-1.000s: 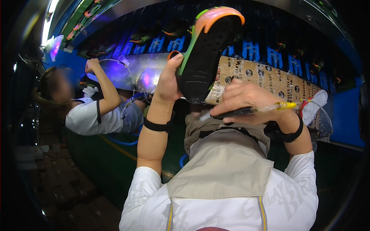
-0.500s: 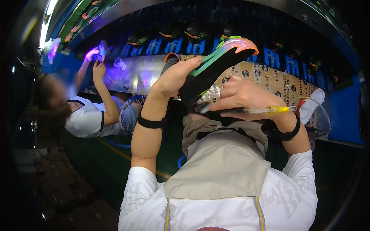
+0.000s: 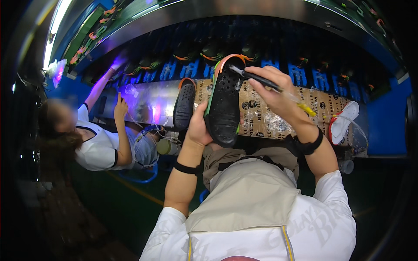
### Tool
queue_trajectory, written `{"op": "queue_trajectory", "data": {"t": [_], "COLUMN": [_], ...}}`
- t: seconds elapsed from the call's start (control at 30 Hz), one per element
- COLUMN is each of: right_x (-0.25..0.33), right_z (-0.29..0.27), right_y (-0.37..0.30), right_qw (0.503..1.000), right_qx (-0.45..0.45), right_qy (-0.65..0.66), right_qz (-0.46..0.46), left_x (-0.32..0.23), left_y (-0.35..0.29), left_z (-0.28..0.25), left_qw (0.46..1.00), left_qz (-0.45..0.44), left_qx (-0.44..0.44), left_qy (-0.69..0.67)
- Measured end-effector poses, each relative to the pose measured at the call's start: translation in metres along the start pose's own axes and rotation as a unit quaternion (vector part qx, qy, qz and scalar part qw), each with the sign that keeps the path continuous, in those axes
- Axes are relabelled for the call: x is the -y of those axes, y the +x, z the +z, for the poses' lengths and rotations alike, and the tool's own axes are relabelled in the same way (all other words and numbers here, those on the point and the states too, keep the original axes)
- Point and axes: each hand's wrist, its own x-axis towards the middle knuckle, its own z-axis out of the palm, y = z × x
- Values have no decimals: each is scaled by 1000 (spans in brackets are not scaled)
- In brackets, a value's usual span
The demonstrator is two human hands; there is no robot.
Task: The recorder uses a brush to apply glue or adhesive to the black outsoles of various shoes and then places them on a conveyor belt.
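My left hand (image 3: 199,128) grips a black shoe sole (image 3: 224,111) by its lower left side, holding it up over the bench. The sole has an orange and green rim, and its holed, wet-looking face is turned towards me. A black-handled brush (image 3: 263,81) with a yellow fitting on its tube is pinched in my right hand (image 3: 274,87). Its pale tip touches the sole's face near the far, orange-rimmed end. Left of my left hand lies a second black sole (image 3: 184,104), also with holes and an orange rim.
Printed cardboard (image 3: 285,106) covers part of the bench. A white and red shoe part (image 3: 345,122) lies at the right. Beyond the bench stand blue holders (image 3: 298,75) in a row. At the left a co-worker (image 3: 98,141) reaches over the bench; a lidded cup (image 3: 165,147) is nearby.
The sole has turned from a tilted side view to face me, and my left hand now grips it lower. My right hand has raised the brush from above my lap onto the sole.
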Motion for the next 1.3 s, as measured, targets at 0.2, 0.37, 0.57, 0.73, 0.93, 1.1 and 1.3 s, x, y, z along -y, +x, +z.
{"op": "queue_trajectory", "data": {"t": [0.2,0.37,0.57,0.73,0.93,1.1,1.3], "right_x": [5,-1,-19,-20,-22,-26,-14], "right_z": [26,12,28,37,34,28,19], "right_y": [-34,-35,-32,-40,-46,-54,-57], "right_qw": [972,945,942,980,963,961,960], "right_qx": [143,285,69,-3,74,115,113], "right_qy": [-62,141,242,70,162,149,108], "right_qz": [-178,-78,223,186,201,201,232], "left_x": [17,15,39,47,49,48,49], "left_y": [4,-1,-2,-8,-7,-9,-9], "left_z": [-17,-25,-18,-19,-20,-21,-24], "left_qw": [987,995,993,990,979,979,969], "left_qz": [88,88,109,134,174,178,204], "left_qx": [-76,9,-33,-33,-99,-99,-122], "left_qy": [-109,-42,-40,-14,27,14,63]}}
